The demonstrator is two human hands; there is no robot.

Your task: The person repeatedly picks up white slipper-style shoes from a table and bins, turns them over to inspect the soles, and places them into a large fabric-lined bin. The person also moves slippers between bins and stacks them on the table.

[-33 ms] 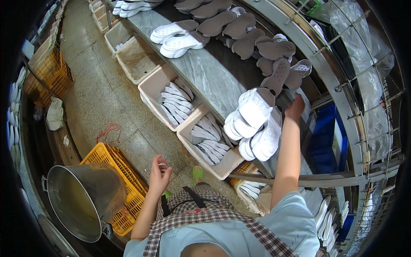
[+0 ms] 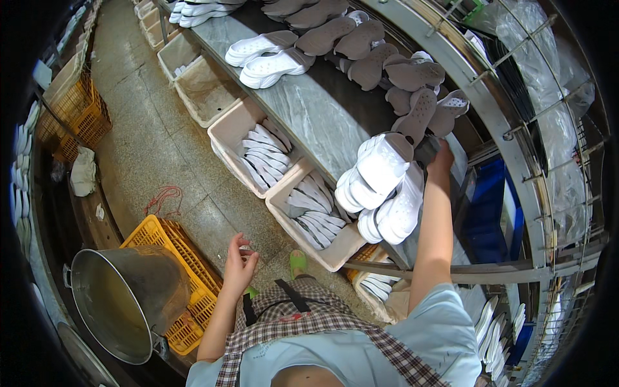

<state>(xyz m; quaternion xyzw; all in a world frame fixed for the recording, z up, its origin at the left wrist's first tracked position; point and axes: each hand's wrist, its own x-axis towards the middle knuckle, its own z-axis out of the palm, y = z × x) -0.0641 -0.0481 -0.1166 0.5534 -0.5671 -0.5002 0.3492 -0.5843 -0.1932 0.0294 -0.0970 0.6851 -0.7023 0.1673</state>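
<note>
My right hand (image 2: 441, 158) reaches over the table behind a stack of white clogs (image 2: 382, 171). Its fingers look curled at a dark grey piece (image 2: 427, 150), whose kind I cannot make out; the fingertips are partly hidden. Just beyond are grey-brown clog soles (image 2: 418, 115), turned bottom up. More white clogs (image 2: 394, 211) lie left of my right forearm. Over the floor, my left hand (image 2: 240, 263) hangs with loosely bent fingers, apart and holding nothing. Farther along the table, a pair of white clogs (image 2: 276, 67) stands at the edge beside rows of upturned ones.
White bins of sole pieces (image 2: 345, 248) line the table's left side. At lower left, a large metal pot (image 2: 138, 303) stands beside yellow crates (image 2: 151, 229). A metal rail (image 2: 496, 273) and wire rack (image 2: 548, 161) border the right, with a blue bin (image 2: 487, 213) below.
My right hand has shifted slightly away from me and left, toward the dark grey piece, which shows more plainly. My left hand has stayed in place.
</note>
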